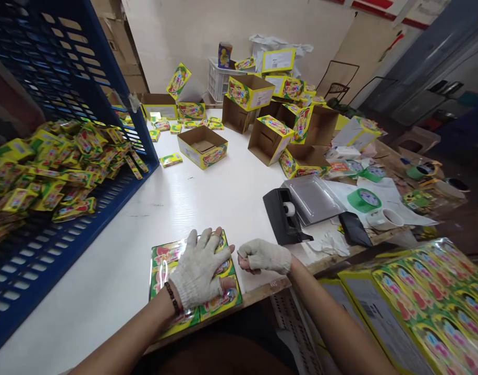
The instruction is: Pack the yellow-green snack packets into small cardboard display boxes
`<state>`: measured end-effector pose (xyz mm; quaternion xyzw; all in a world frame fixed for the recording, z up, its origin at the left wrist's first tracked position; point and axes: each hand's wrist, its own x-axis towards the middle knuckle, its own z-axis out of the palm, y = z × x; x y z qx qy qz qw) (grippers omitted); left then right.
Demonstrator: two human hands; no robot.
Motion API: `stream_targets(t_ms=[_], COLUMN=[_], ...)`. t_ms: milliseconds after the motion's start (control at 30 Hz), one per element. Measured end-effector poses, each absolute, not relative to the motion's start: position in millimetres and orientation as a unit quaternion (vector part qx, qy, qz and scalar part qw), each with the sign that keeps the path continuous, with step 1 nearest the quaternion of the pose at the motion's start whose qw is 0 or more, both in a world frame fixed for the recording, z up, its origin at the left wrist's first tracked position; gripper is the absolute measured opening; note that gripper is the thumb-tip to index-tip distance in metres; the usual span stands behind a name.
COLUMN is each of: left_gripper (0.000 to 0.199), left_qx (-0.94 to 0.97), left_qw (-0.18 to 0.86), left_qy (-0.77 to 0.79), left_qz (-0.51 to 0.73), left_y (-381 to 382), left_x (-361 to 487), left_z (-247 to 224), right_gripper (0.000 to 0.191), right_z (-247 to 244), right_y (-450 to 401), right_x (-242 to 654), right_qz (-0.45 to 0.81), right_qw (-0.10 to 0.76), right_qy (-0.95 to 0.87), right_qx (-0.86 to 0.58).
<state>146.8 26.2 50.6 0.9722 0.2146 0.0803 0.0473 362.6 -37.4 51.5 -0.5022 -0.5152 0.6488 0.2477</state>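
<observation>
My left hand, in a white knitted glove with bare fingertips, lies spread and flat on a box of green, yellow and red cartons under clear shiny film. The box rests at the table's front edge, and my hand and forearm cover much of its top. Just right of the box, my right hand, gloved the same way, is closed with thumb and fingers pressed together. Whatever is in that pinch, if anything, is too small to make out. A black tape dispenser with a white roll stands beyond my right hand.
At left, a blue crate lies tipped, full of small cartons. Open display boxes stand toward the back. Green tape rolls and a clear plastic lid lie right. Film-wrapped boxes are stacked lower right.
</observation>
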Motion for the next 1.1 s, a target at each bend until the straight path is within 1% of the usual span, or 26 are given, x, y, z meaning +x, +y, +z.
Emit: stream_targets(t_ms=[100,167,267,333,433,500,567,633,667,733,767,800,833,867,967,1100], left_gripper=[0.039,0.031,0.037,0.042,0.046,0.053,0.055,0.041,0.037,0.038,0.04,0.041,0.042,0.044,0.051,0.046], left_qx=[0.967,0.964,0.961,0.966,0.987,0.991,0.99,0.99,0.989,0.985,0.984,0.983,0.982,0.982,0.981,0.976], left_qw=[0.044,0.046,0.049,0.048,0.077,0.115,0.13,0.106,0.093,0.08,0.08,0.082,0.082,0.078,0.048,0.025], left_qy=[0.237,0.25,0.258,0.244,0.136,0.058,0.038,0.063,0.075,0.091,0.096,0.102,0.105,0.112,0.139,0.167], left_qz=[0.086,0.084,0.082,0.076,0.049,0.025,0.027,0.065,0.089,0.124,0.128,0.132,0.131,0.128,0.128,0.137], left_y=[26.6,26.5,26.1,25.0,19.2,11.7,2.8,-4.6,-6.6,-5.8,-2.7,2.0,8.3,15.6,38.8,54.7], left_x=[148.8,151.2,153.7,152.0,137.6,118.2,93.8,71.1,62.9,56.9,59.8,66.6,76.7,89.1,130.2,161.0], left_z=[49.3,47.9,46.8,48.6,54.8,57.5,54.6,45.7,40.1,30.5,27.6,26.4,26.7,28.2,34.5,38.0], right_gripper=[0.04,0.043,0.046,0.045,0.037,0.027,0.017,0.012,0.015,0.026,0.03,0.032,0.033,0.033,0.033,0.029], right_z=[31.5,18.5,1.7,-7.2,-12.8,-7.2,7.2,27.7,38.3,55.6,60.7,62.9,62.3,59.2,43.6,34.2], right_y=[-21.9,-21.9,-29.2,-35.3,-45.7,-55.6,-69.4,-86.5,-95.4,-111.1,-116.5,-119.7,-120.4,-118.8,-105.6,-95.9], right_x=[362.2,363.0,358.4,349.6,332.5,327.5,335.9,360.5,377.8,416.7,435.6,452.5,466.6,477.1,488.8,481.8], right_qz=[0.642,0.645,0.683,0.698,0.678,0.634,0.576,0.494,0.433,0.26,0.171,0.113,0.085,0.088,0.154,0.166], right_qw=[0.212,0.213,0.235,0.242,0.222,0.198,0.186,0.234,0.275,0.344,0.357,0.356,0.35,0.344,0.339,0.355], right_qy=[-0.53,-0.521,-0.463,-0.408,-0.339,-0.318,-0.332,-0.371,-0.385,-0.374,-0.35,-0.333,-0.324,-0.326,-0.355,-0.367], right_qx=[-0.513,-0.516,-0.514,-0.536,-0.613,-0.676,-0.724,-0.751,-0.767,-0.821,-0.849,-0.866,-0.875,-0.876,-0.857,-0.844])
